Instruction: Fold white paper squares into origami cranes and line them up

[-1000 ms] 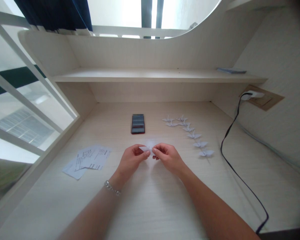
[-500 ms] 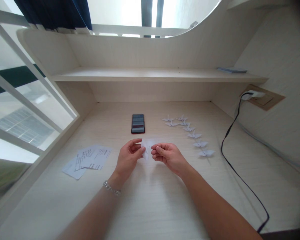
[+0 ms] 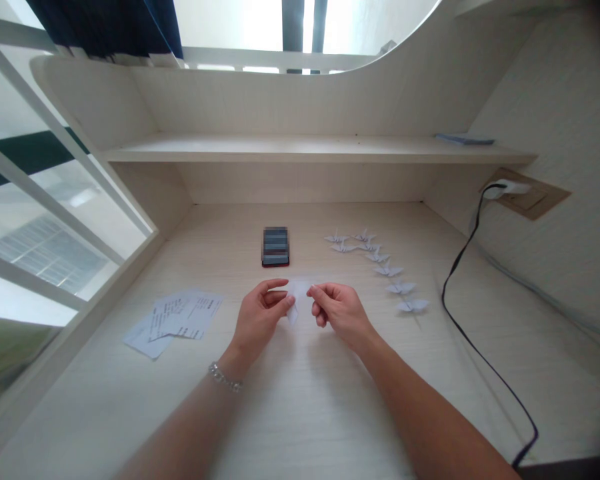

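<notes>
A small piece of folded white paper (image 3: 293, 308) is pinched between the thumb and fingers of my left hand (image 3: 263, 310), above the middle of the desk. The thumb and index finger of my right hand (image 3: 336, 308) are pressed together at the paper's right edge, and its other fingers are curled. The paper's exact folds are too pale to make out. Beyond and to the right, several folded paper cranes (image 3: 389, 269) stand in a curved line. Flat printed paper sheets (image 3: 185, 315) lie overlapping to the left of my left hand.
A phone (image 3: 275, 247) with a blurred screen lies past my hands. At the right, a black cable (image 3: 447, 280) runs from a wall socket (image 3: 530, 194) down across the desk. A shelf (image 3: 320, 148) spans the back, with a thin flat item (image 3: 464, 139) at its right.
My right hand has shifted slightly right, its fingers curling more tightly. My left hand and the paper have moved a little to the right.
</notes>
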